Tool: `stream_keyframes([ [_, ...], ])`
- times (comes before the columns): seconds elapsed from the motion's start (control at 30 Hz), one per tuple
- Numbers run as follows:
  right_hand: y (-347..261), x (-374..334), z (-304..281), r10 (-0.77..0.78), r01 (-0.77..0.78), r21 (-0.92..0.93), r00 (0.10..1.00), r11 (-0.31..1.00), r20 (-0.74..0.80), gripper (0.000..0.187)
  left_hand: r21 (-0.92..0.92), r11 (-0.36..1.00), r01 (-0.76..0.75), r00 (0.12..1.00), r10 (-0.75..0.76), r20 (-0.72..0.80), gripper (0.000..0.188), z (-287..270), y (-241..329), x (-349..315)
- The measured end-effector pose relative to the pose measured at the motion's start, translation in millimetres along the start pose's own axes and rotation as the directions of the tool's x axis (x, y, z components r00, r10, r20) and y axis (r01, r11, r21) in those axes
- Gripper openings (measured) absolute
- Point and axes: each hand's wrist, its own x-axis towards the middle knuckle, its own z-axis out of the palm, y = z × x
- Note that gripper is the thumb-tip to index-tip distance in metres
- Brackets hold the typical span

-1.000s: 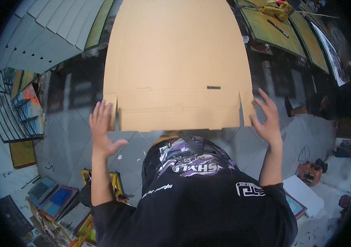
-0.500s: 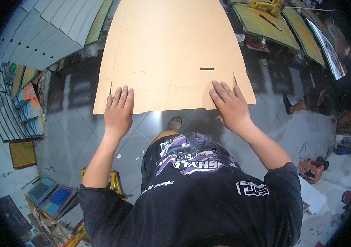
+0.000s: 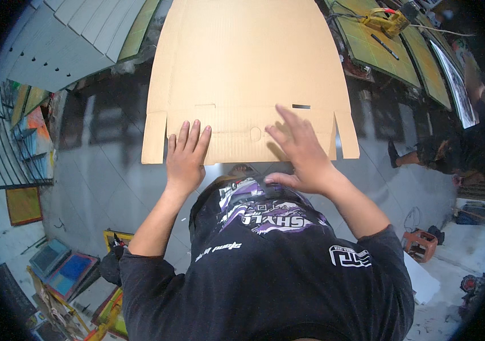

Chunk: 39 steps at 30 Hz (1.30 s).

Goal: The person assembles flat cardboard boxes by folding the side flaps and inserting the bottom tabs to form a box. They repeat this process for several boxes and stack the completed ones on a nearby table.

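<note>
A large brown corrugated cardboard sheet stretches away in front of me, with slits near both near corners and a small rectangular slot toward the right. My left hand rests on its near flap, left of the middle, fingers stretched out over the edge strip. Over the right part of that flap hovers my right hand, fingers apart and slightly blurred, thumb pointing left beyond the cardboard's near edge. Neither hand holds anything. What bears the sheet is hidden beneath it.
Grey stacked panels stand at the far left. A yellow tool and a black marker lie on green boards at the far right. Another person's leg shows at the right. A reddish stool stands behind it on the tiled floor.
My right hand has lifted off the flap and turned, its thumb spreading left. My left hand stays on the cardboard. The corner slits now gape wider, the near flap standing apart from its corner tabs.
</note>
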Motion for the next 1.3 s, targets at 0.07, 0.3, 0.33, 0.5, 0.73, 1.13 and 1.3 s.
stream_keyframes([
  [0.07, -18, 12, -23, -0.093, 0.122, 0.086, 0.952, 0.989, -0.292, 0.074, -0.023, 1.000, 0.014, 1.000, -0.014, -0.014, 0.066, 0, 0, -2],
  [0.3, -9, 5, 35, 0.168, -0.152, -0.220, 0.984, 0.964, 0.056, 0.068, -0.035, 0.999, -0.009, 1.000, 0.009, -0.005, 0.066, -8, 9, 4],
  [0.33, -6, 8, 40, 0.192, -0.184, -0.168, 0.981, 0.968, 0.028, 0.068, -0.034, 0.999, 0.002, 1.000, -0.002, -0.006, 0.069, -5, 9, 3],
  [0.5, -2, 8, 1, -0.024, 0.029, 0.015, 0.963, 0.999, -0.269, 0.067, -0.028, 0.999, 0.020, 1.000, -0.019, 0.007, 0.061, -2, 7, 0],
  [0.73, 39, -40, 15, 0.227, -0.200, -0.256, 0.970, 0.946, 0.082, 0.071, 0.001, 1.000, -0.015, 0.998, 0.015, -0.055, 0.056, 19, -2, 1],
  [1.13, 69, -53, 36, 0.091, -0.062, -0.373, 0.994, 0.926, 0.061, 0.064, 0.050, 0.998, -0.038, 0.999, 0.039, -0.009, 0.052, 14, -4, 4],
  [1.3, 58, -44, 12, 0.153, -0.107, -0.275, 0.976, 0.956, 0.155, 0.071, 0.010, 0.998, -0.057, 0.995, 0.056, 0.083, 0.054, -2, -6, 8],
])
